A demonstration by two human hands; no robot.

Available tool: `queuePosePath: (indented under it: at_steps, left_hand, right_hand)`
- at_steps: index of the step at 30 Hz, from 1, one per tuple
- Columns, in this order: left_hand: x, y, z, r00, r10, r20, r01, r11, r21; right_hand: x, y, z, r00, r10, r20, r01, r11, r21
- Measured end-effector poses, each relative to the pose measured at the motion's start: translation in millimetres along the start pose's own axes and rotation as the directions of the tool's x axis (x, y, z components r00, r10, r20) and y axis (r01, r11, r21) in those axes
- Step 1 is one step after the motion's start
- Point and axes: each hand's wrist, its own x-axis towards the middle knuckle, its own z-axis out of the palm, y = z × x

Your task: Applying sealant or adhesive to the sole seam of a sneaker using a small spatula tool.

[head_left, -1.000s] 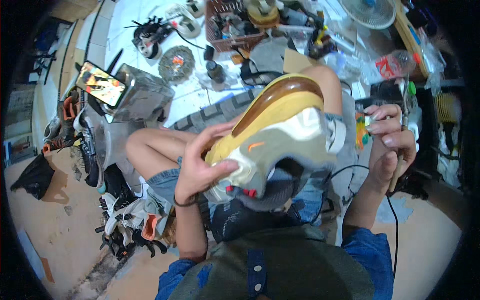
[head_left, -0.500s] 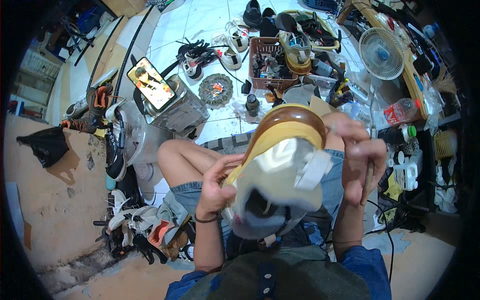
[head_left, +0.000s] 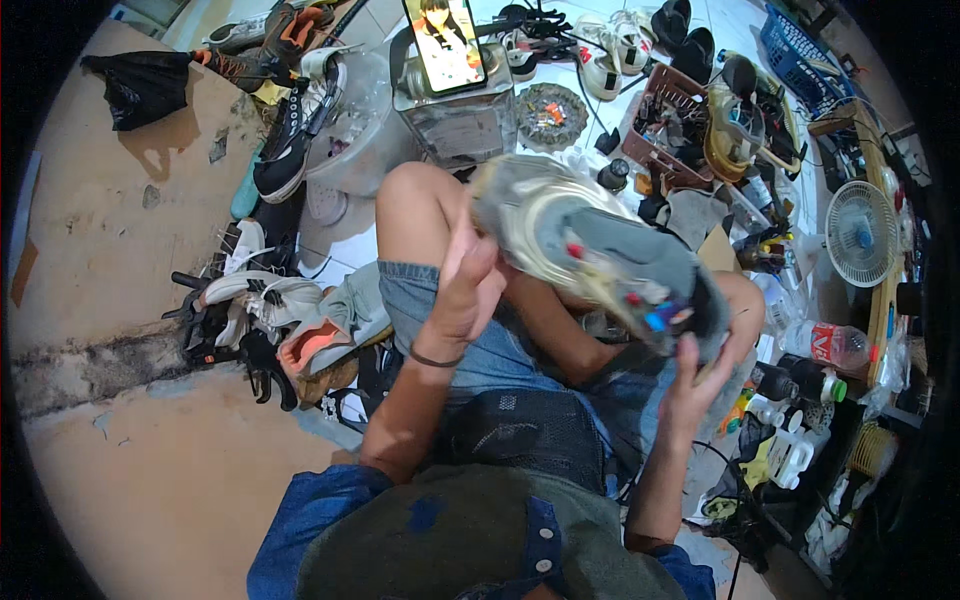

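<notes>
Both hands grip one grey sneaker (head_left: 590,250) above the lap: the left hand (head_left: 465,285) closes around its toe end near the raised knee, and the right hand (head_left: 700,375) cups the heel end from below, fingers curled up onto the dark collar. It lies tilted between them, toe up-left, heel down-right. Judging by its look, the shoe is light, with a soft fabric upper that gives under the fingers and a stiffer sole rim, so the firm sole edge is the safer place to grip. A phone (head_left: 445,40) stands propped well beyond it.
</notes>
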Motion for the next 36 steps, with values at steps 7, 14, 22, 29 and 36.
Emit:
queuePosePath:
  at_steps: [7, 14, 22, 29, 36]
  left_hand:
    - [4.5, 77.8, -58.9, 0.840, 0.126, -0.527, 0.081, 0.933, 0.351]
    - [-7.9, 47.1, -35.2, 0.826, -0.010, -0.564, 0.254, 0.899, 0.357]
    - [7.8, 28.8, -37.6, 0.701, -0.231, -0.675, 0.475, 0.857, 0.201]
    - [26.2, 18.8, -39.1, 0.709, -0.273, -0.651, 0.563, 0.774, 0.290]
    - [25.8, 7.9, -37.9, 0.725, -0.296, -0.622, 0.602, 0.712, 0.362]
  right_hand:
    - [18.7, 1.7, -29.6, 0.916, -0.050, 0.399, -0.149, 0.879, 0.453]
    - [56.9, 63.8, -32.8, 0.856, 0.150, 0.494, -0.298, 0.925, 0.235]
    - [42.2, 84.0, -12.5, 0.895, 0.053, 0.442, 0.059, 0.970, -0.236]
    - [43.5, 99.1, 6.8, 0.831, -0.003, 0.556, 0.254, 0.892, -0.375]
    - [42.9, 105.4, 12.9, 0.817, -0.008, 0.576, 0.288, 0.871, -0.397]
